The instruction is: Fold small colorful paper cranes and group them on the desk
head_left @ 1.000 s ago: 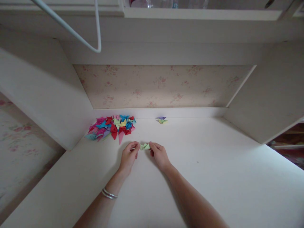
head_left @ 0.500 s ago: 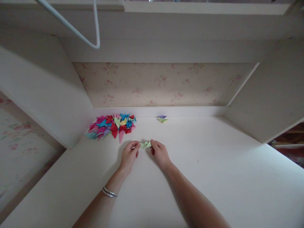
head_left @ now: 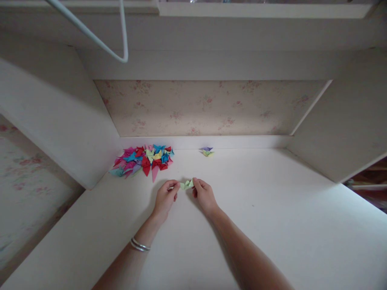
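Note:
A small light-green origami crane [head_left: 186, 185] is stretched between my two hands, just over the white tabletop. My left hand [head_left: 165, 196] pinches its left end between thumb and forefinger. On the other side my right hand [head_left: 203, 195] grips the right end the same way. Wing-like points stand up from the middle of the folded paper. A heap of folded paper cranes [head_left: 142, 160] in red, pink, blue, purple, yellow and green lies beyond my left hand. A yellow-green paper crane [head_left: 207, 153] and a purple one [head_left: 207, 148] lie together near the back edge.
The white tabletop [head_left: 272, 225] runs back to a low ledge and a floral-papered panel [head_left: 211, 108]. White side walls [head_left: 347, 117] stand at left and right. A white cable [head_left: 124, 40] hangs at upper left, in front of a shelf overhead.
Both hands keep their pinch on the green crane. Its points have turned slightly, and its right end has risen a little with my right hand. The camera view has tipped slightly downward.

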